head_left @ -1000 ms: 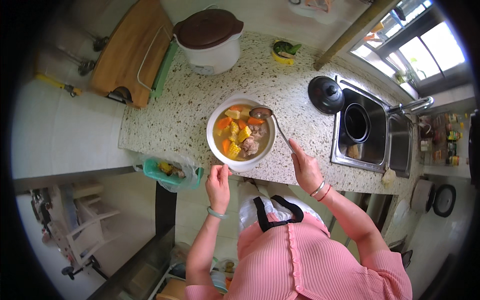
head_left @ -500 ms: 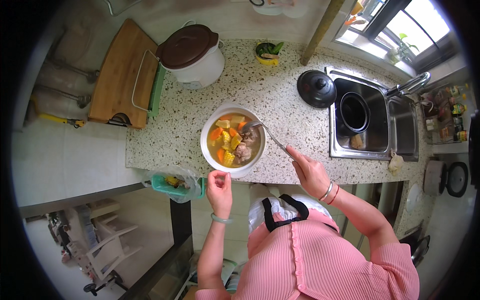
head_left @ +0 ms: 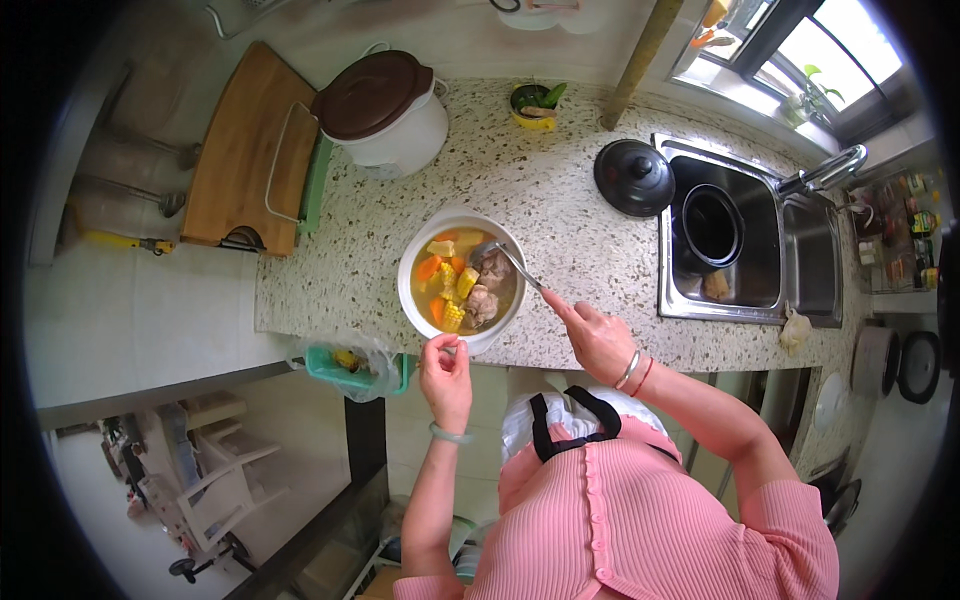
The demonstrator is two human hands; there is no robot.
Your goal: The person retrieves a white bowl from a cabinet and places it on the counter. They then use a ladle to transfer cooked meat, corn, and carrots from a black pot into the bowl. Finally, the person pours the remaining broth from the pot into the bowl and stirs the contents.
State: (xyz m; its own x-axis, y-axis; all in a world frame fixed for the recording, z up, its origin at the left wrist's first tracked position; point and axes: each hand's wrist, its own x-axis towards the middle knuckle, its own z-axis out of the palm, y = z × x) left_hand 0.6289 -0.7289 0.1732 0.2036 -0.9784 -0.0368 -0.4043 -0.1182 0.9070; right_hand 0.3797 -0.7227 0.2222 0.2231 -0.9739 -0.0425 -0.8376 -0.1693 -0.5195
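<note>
Item one, centre of the frame: a white bowl [head_left: 462, 281] of soup on the speckled stone counter [head_left: 560, 200], close to its near edge. I see corn pieces, carrot chunks and pieces of meat in a yellowish broth.

Item two: a metal spoon [head_left: 505, 260], its bowl dipped into the soup on the right side, the handle slanting down to the right.

Item three: my right hand [head_left: 597, 338], right of centre, fingers closed around the spoon's handle end, index finger laid along it. Bracelets sit at the wrist.

Item four: my left hand [head_left: 446, 368], just below the bowl, fingertips pinching the bowl's near rim. A pale bangle circles the wrist.

Item five, lower left of the bowl: a green bin [head_left: 355, 366] lined with a clear bag, hung off the counter's edge.

Item six, upper left: a white cooker with a brown lid [head_left: 385, 105]; further left, a wooden cutting board [head_left: 240, 150].

Item seven, upper centre: a small yellow pot holding a green plant [head_left: 532, 103].

Item eight, right of centre: a black pot lid [head_left: 633, 177] on the counter, touching the rim of the steel sink [head_left: 800, 270]. A black pot [head_left: 712, 226] stands inside the sink.
</note>
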